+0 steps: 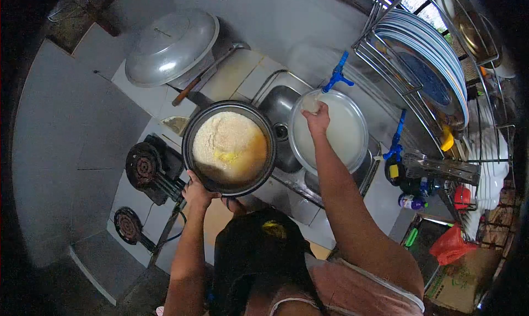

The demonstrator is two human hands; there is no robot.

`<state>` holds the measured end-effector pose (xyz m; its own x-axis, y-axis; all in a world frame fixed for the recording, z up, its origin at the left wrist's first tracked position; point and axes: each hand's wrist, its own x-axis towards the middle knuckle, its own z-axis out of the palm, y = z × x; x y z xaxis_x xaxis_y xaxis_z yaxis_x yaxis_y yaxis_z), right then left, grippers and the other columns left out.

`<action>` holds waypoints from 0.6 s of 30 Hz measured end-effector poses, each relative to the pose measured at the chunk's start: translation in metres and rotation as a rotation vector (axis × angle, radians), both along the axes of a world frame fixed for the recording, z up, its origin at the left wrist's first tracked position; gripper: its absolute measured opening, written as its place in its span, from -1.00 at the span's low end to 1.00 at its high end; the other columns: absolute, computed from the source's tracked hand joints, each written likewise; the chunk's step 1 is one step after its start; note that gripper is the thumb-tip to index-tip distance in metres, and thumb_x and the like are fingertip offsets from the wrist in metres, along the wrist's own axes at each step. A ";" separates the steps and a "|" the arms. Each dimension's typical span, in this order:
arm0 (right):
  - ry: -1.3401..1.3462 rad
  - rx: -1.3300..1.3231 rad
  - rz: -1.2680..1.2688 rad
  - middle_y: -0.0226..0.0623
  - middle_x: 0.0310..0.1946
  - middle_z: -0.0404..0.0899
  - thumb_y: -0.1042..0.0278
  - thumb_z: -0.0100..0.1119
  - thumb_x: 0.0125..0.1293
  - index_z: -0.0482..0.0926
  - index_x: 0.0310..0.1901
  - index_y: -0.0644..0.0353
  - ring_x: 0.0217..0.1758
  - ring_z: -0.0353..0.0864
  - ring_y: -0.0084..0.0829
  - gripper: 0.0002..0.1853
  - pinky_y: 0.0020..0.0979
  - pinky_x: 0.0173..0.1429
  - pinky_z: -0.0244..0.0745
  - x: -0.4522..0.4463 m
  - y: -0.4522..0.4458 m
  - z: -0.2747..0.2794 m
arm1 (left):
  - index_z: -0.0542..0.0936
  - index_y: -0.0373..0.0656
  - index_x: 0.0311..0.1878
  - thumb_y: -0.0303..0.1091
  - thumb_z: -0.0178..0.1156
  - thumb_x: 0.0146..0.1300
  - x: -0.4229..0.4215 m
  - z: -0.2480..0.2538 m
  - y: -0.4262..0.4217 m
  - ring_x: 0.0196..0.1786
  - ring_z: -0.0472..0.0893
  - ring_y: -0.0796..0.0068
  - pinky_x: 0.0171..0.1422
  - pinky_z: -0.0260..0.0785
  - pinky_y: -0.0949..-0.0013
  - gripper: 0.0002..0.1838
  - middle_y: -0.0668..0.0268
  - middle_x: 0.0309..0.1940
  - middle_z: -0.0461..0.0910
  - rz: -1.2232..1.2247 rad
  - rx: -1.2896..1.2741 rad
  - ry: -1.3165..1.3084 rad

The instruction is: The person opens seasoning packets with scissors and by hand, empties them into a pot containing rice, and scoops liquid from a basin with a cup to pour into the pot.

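Note:
My left hand [198, 192] grips the lower left rim of a dark round pot [188, 145], tilted a little at the counter by the sink. In the pot lies a heap of uncooked rice [223, 134], with yellowish liquid along its lower right side. My right hand [318, 119] is closed on a small translucent cup [310, 103] at the upper left rim of a metal basin [362, 123]. Cloudy whitish water [336, 137] fills the basin, which stands in the sink [275, 107]. A blue-handled faucet [338, 74] is right above the basin's rim.
Two gas burners [144, 167] stand at the left. A large lidded pot [173, 46] sits at the back, with a wooden-handled utensil [190, 90] beside it. A dish rack [408, 87] full of plates is on the right, near a second blue faucet [395, 140] and bottles [410, 200].

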<state>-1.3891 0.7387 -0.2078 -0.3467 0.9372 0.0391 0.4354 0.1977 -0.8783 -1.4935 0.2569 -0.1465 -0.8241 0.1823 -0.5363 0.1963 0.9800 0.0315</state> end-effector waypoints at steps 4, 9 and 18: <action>0.114 0.006 0.021 -0.08 0.12 0.73 0.34 0.74 -0.01 0.50 0.26 0.26 0.17 0.74 -0.20 -0.20 -0.25 0.35 0.60 -0.003 0.006 -0.014 | -0.26 -0.33 0.74 0.19 0.82 -0.39 -0.001 0.001 0.000 0.45 0.53 -0.10 0.58 0.24 -0.09 0.80 0.04 0.40 0.61 0.013 0.012 -0.012; 0.148 0.028 0.024 -0.14 0.08 0.77 0.29 0.75 -0.07 0.51 0.25 0.15 0.14 0.78 -0.18 -0.19 -0.22 0.34 0.63 -0.003 0.022 -0.055 | -0.24 -0.32 0.74 0.20 0.81 -0.36 -0.001 0.002 0.003 0.45 0.54 -0.09 0.56 0.26 -0.09 0.78 0.02 0.40 0.61 0.006 -0.026 -0.012; 0.063 0.059 0.027 -0.18 0.11 0.73 0.41 0.72 0.02 0.47 0.24 0.25 0.16 0.74 -0.28 -0.24 -0.29 0.31 0.62 -0.001 0.006 -0.023 | -0.29 -0.34 0.72 0.21 0.81 -0.33 -0.001 0.002 0.001 0.43 0.55 -0.11 0.53 0.28 -0.13 0.79 -0.02 0.39 0.60 -0.021 -0.008 -0.001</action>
